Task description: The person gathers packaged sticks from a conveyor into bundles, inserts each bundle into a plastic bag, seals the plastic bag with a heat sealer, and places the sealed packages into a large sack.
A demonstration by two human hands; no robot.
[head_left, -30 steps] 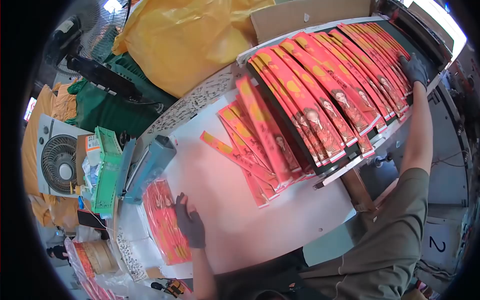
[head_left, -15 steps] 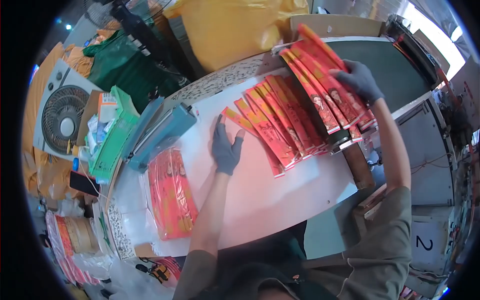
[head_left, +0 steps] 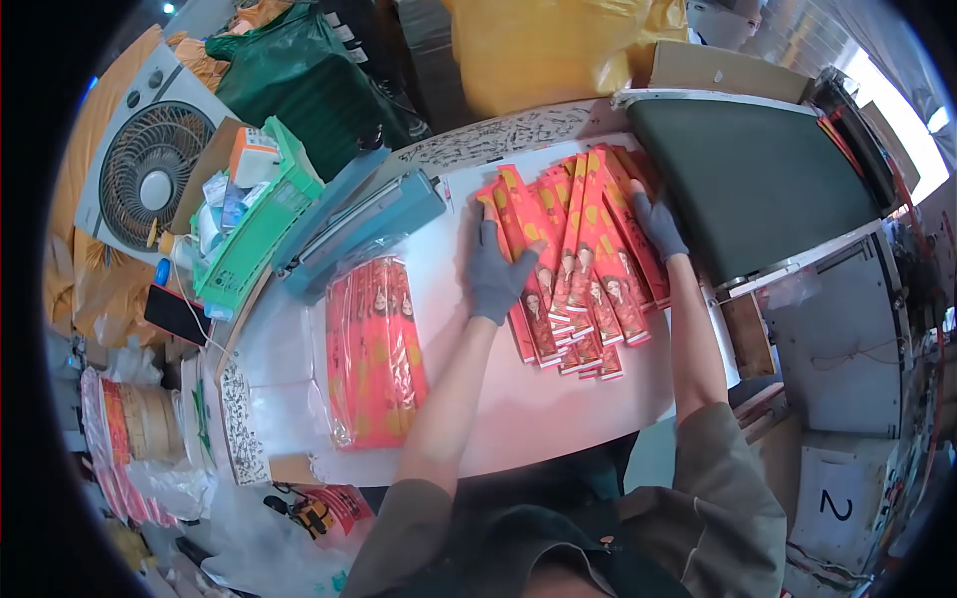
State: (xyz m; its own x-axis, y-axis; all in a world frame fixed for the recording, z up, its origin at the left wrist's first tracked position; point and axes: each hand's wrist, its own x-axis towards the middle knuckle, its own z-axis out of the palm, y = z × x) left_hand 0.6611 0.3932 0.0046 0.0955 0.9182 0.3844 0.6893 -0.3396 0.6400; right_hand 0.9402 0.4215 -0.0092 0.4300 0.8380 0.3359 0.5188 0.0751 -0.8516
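Note:
A loose pile of long, narrow red-and-gold printed packets (head_left: 576, 249) lies on the white tabletop, overlapping at mixed angles, with figures printed near their lower ends. My left hand (head_left: 501, 274), in a grey fingertip-less glove, rests against the pile's left edge, thumb spread from the fingers. At the right edge is my right hand (head_left: 659, 225), gloved alike, its fingers stretched along the outer packets. Neither hand is closed around a packet. Left of my left forearm, a clear plastic bag (head_left: 374, 349) full of similar red packets lies flat.
A dark green conveyor belt (head_left: 753, 179) adjoins the table at right. Behind the bag stands a blue-grey bag sealer (head_left: 364, 234), beside a green basket (head_left: 254, 234) of small items. A fan (head_left: 155, 169) is at far left; yellow (head_left: 558, 50) and green sacks (head_left: 299, 90) stand behind.
My right hand has moved left from the belt, and the packets there now lie on the pile. My left hand has come up against the pile's left side. The camera view has shifted.

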